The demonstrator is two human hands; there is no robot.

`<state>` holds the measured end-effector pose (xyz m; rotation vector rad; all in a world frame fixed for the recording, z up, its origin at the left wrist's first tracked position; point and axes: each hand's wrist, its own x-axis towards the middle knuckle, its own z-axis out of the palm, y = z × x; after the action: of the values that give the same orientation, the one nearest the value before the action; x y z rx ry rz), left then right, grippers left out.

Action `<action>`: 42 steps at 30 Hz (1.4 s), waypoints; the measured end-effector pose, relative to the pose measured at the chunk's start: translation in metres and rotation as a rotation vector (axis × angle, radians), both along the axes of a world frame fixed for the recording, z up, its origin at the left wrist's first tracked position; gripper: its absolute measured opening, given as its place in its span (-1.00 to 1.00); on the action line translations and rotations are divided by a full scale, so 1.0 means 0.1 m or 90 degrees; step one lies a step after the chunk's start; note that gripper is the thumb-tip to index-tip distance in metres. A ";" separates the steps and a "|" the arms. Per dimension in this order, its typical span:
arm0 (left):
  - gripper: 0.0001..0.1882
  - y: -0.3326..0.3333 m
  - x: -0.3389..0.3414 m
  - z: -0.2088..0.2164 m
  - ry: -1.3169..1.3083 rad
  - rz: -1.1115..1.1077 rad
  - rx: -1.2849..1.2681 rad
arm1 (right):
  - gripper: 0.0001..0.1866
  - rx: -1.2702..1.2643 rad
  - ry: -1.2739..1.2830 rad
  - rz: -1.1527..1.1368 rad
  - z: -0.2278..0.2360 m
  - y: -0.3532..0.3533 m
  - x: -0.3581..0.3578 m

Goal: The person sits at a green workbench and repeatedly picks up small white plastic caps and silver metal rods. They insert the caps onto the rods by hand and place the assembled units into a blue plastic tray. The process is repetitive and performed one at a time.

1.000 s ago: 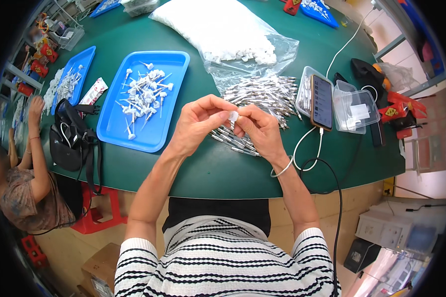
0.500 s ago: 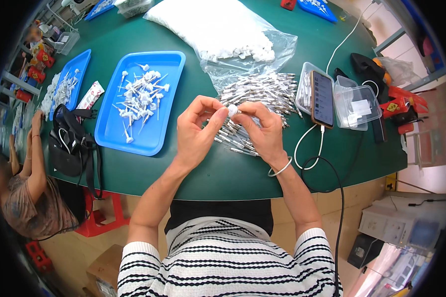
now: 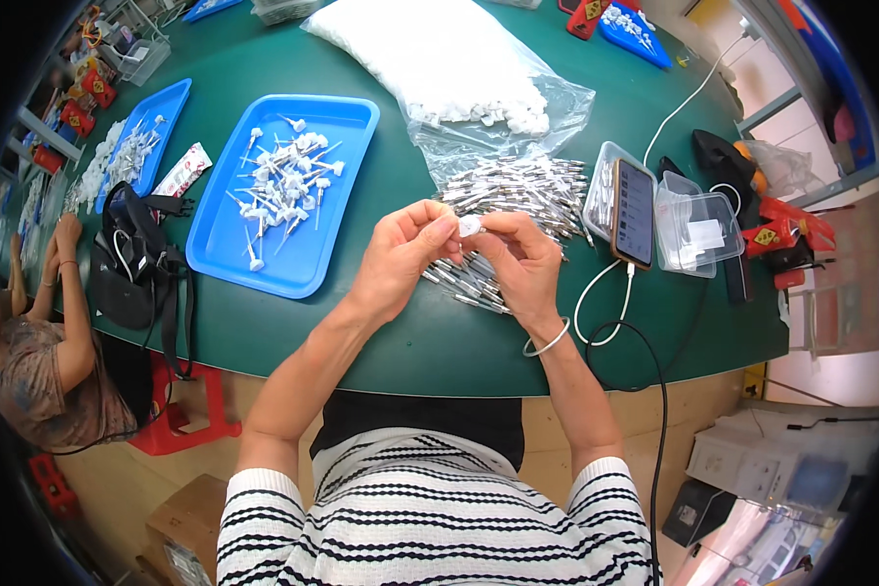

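Observation:
Over the table's near middle, my two hands meet at a small round white plastic piece [image 3: 470, 226]. My left hand [image 3: 397, 256] is closed, thumb and index finger pinching it from the left. My right hand [image 3: 521, 256] pinches at its right side, where a tiny metallic bit shows between the fingertips. The fingers hide the rest of the piece. Just beyond and beneath my hands lies a heap of thin silver-and-white rods [image 3: 518, 190]. To the left, a blue tray [image 3: 311, 278] holds several white-headed pieces with thin metal stems [image 3: 288, 176].
A clear bag of white pieces [image 3: 430, 59] lies at the far middle of the green table [image 3: 410, 356]. On the right are a phone [image 3: 634, 215] with a cable and a clear plastic box [image 3: 698, 230]. A black bag [image 3: 127, 264] and another person [image 3: 54, 361] are at left.
My hands stay joined at the white piece, which has turned slightly and now shows a flatter round face. The whole view has shifted a little.

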<state>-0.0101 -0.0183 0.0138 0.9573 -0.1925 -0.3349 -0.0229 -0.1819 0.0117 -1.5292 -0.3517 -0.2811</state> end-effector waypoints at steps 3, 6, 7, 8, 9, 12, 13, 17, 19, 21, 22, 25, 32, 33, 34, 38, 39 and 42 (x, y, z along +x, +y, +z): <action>-0.84 0.01 -0.01 0.02 -0.076 0.081 0.068 | -0.87 -0.077 -0.057 -0.058 -0.04 -0.04 0.03; -0.85 -0.01 -0.03 0.06 -0.163 0.171 0.129 | -0.86 -0.098 -0.070 -0.077 -0.02 -0.04 0.03; -0.86 -0.02 -0.04 0.06 -0.174 0.183 0.144 | -0.86 -0.110 -0.080 -0.076 -0.01 -0.04 0.03; -0.86 -0.02 -0.05 0.07 -0.186 0.196 0.158 | -0.86 -0.123 -0.090 -0.075 0.01 -0.04 0.04; -0.87 -0.02 -0.05 0.08 -0.211 0.202 0.195 | -0.86 -0.136 -0.100 -0.074 0.02 -0.03 0.04; -0.89 -0.01 -0.04 0.09 -0.291 0.227 0.284 | -0.86 -0.144 -0.110 -0.072 0.06 -0.04 0.03; -0.90 -0.01 -0.03 0.09 -0.320 0.241 0.305 | -0.86 -0.150 -0.118 -0.070 0.05 -0.04 0.03; -0.91 0.03 0.00 0.11 -0.400 0.296 0.366 | -0.87 -0.163 -0.134 -0.062 0.04 -0.06 0.05; -0.93 0.00 0.02 0.13 -0.408 0.313 0.342 | -0.87 -0.165 -0.133 -0.059 0.04 -0.06 0.05; -0.91 0.01 0.02 0.14 -0.424 0.311 0.350 | -0.86 -0.168 -0.133 -0.058 0.03 -0.06 0.05; -0.90 0.02 0.02 0.15 -0.436 0.300 0.371 | -0.86 -0.168 -0.134 -0.060 0.03 -0.06 0.05; -0.86 0.03 0.00 0.16 -0.465 0.290 0.416 | -0.86 -0.169 -0.136 -0.066 0.03 -0.07 0.05; -0.86 0.02 -0.03 0.18 -0.463 0.291 0.445 | -0.87 -0.170 -0.129 -0.076 0.02 -0.09 0.05; -0.86 0.02 -0.02 0.17 -0.448 0.282 0.434 | -0.87 -0.167 -0.121 -0.075 0.02 -0.09 0.05; -0.87 0.02 -0.02 0.16 -0.433 0.274 0.423 | -0.86 -0.161 -0.122 -0.081 0.02 -0.09 0.05; -0.92 0.00 -0.04 0.12 -0.291 0.201 0.312 | -0.85 -0.147 -0.124 -0.090 0.02 -0.06 0.05; -0.93 0.02 -0.04 0.13 -0.246 0.174 0.294 | -0.85 -0.145 -0.124 -0.089 0.03 -0.06 0.05; -0.94 0.05 -0.05 0.12 -0.109 0.080 0.207 | -0.85 -0.142 -0.122 -0.075 0.04 -0.05 0.03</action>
<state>-0.0148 -0.0138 0.0262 1.3153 -0.2375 -0.1697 -0.0194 -0.1871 0.0154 -1.7507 -0.4566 -0.4974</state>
